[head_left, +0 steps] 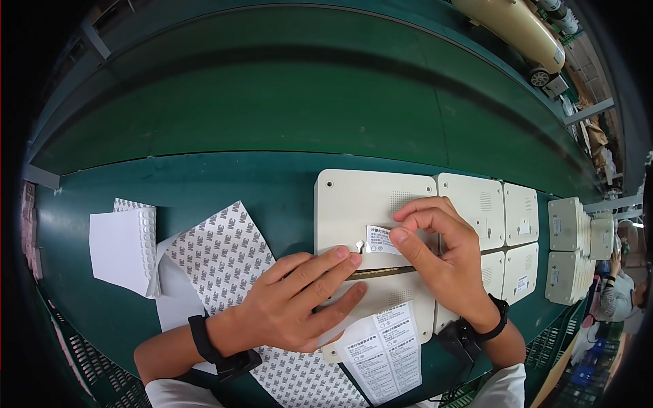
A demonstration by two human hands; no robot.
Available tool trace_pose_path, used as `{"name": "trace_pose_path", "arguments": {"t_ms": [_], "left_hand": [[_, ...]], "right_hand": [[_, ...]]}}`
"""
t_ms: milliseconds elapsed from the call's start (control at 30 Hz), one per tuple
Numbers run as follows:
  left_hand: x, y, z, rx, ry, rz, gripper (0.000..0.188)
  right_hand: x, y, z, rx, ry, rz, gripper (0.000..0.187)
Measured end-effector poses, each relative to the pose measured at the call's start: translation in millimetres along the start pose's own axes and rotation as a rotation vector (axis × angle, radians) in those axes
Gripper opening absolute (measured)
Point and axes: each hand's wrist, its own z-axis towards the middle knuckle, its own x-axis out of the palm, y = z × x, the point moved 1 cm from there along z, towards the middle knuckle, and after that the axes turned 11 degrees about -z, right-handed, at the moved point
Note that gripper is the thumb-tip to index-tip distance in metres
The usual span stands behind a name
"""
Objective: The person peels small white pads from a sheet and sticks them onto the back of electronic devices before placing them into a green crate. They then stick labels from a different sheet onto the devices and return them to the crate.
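Two rows of cream plastic housings lie on the green bench. On the nearest upper housing [354, 204], a small white printed label [381, 240] sits beside a keyhole slot. My right hand [445, 251] is closed in a pinch at the label's upper right corner, its thumb covering part of that edge. My left hand [306, 296] is open, fingers stretched out, with fingertips on the housing's lower edge by the slot. Below the fingers, a sheet of printed labels [388, 353] lies over the lower housing [415, 292]; the left hand hides its upper left part.
Left of my hands lie patterned backing sheets [224, 251] and a white sheet with clear round bumps [119, 245]. More housings [469, 200] continue rightward, with stacks [564, 224] at the far right. A green panel [306, 95] rises behind the bench. Another person [615, 296] is at the right.
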Motion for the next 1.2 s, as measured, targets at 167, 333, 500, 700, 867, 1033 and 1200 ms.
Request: {"name": "trace_pose_path", "arguments": {"t_ms": [167, 333, 500, 700, 867, 1033, 1200], "left_hand": [[-0.5, -0.7, 1.5, -0.001, 0.004, 0.0, 0.028], [-1.2, -1.0, 2.2, -0.002, 0.005, 0.012, 0.029], [-0.3, 0.5, 1.8, 0.003, -0.002, 0.012, 0.029], [-0.7, 1.1, 1.8, 0.004, -0.001, 0.017, 0.031], [-2.7, -0.2, 3.8, 0.01, 0.002, 0.024, 0.031], [-4.2, -1.1, 6.0, 0.016, -0.005, 0.027, 0.031], [-3.8, -0.7, 4.4, 0.01, 0.01, 0.028, 0.031]], "right_hand": [[-1.1, 0.3, 0.4, -0.008, -0.003, -0.014, 0.011], [-0.6, 1.3, 1.0, 0.009, 0.004, -0.027, 0.011], [2.1, -2.7, 2.5, -0.029, 0.002, -0.039, 0.011], [3.0, -3.7, 3.5, -0.055, -0.004, -0.051, 0.011], [1.8, -2.6, 3.7, -0.076, -0.017, -0.068, 0.011], [-0.3, -1.2, 4.8, -0.115, -0.046, -0.117, 0.011], [1.9, -0.3, 5.6, -0.079, -0.056, -0.199, 0.015]]}}
